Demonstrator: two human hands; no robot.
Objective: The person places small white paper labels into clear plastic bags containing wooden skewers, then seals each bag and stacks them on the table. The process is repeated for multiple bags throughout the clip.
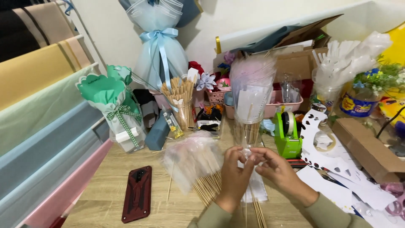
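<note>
Your left hand [234, 176] and right hand [276, 171] meet above the wooden desk [105, 198], fingertips pinching what appears to be a small clear wrapper [249, 155] on a thin skewer [247, 202]. Bundled skewers [207, 185] lie just beside; a red phone [137, 193] rests left.

Thin wooden skewer [249, 198], upright, clear plastic wrap [248, 153] at tip

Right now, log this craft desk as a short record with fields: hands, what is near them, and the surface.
left hand: fingertips pinch a small clear piece, meeting the right hand
right hand: fingertips on the same clear piece
below hands: wooden skewers partly in a clear bag
behind hands: clear cup holding sticks
left of hands: red phone case
right: green tape dispenser
surface: wooden table
</note>
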